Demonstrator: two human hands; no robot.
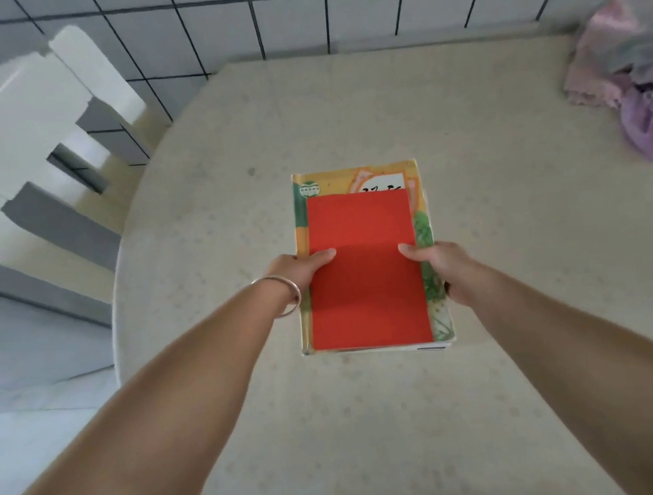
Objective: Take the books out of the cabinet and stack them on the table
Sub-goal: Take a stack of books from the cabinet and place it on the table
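Head view shows a small stack of books in the middle of the pale, speckled round bench [386, 429]. The red book [362, 271] lies on top, smaller than the illustrated book [424, 232] under it, whose yellow and green cover shows on the far, left and right sides. The left hand [299, 272] grips the left edge of the stack, thumb flat on the red cover; the right hand [439, 262] grips the right edge in the same way. The books look flat, stiff and rather light, with smooth covers, so I judge the top one may slide; holding both long edges together seems the safest. A crumpled pink and purple cloth [639, 82] lies far right, and white blocks [14, 124] stand far left.
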